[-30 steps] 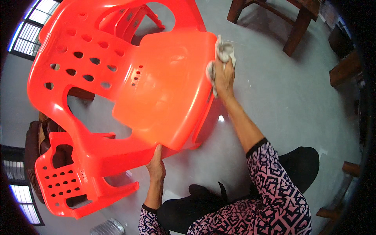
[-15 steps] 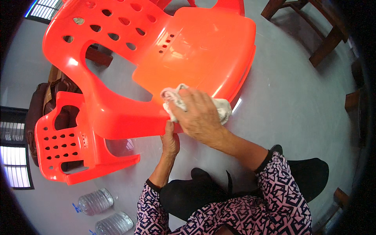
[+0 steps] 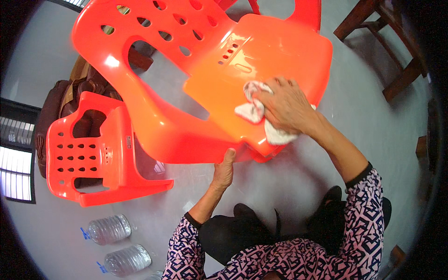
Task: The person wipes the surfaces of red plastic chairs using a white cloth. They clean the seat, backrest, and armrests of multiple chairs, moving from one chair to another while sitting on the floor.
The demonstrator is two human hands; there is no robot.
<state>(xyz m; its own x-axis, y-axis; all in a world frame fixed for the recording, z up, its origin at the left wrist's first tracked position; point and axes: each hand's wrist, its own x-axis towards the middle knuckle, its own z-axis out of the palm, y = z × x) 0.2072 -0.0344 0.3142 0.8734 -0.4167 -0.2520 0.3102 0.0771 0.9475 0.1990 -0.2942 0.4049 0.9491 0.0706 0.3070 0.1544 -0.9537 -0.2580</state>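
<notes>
A red-orange plastic armchair with teardrop holes in its backrest fills the upper middle of the view, tilted toward me. My left hand grips the lower edge of its near leg and armrest, thumb up on the outer face and the other fingers hidden beneath. My right hand presses a crumpled white cloth with pinkish patches onto the front corner of the seat. Part of the cloth hangs over the seat's front edge below the palm.
A second red plastic chair stands at left beside a brown leather sofa. Two large clear water bottles with blue handles lie on the grey floor. Dark wooden furniture stands at the far right.
My right hand and the cloth have moved right and up, from the armrest end onto the seat corner. The chair and my left hand appear farther right in view.
</notes>
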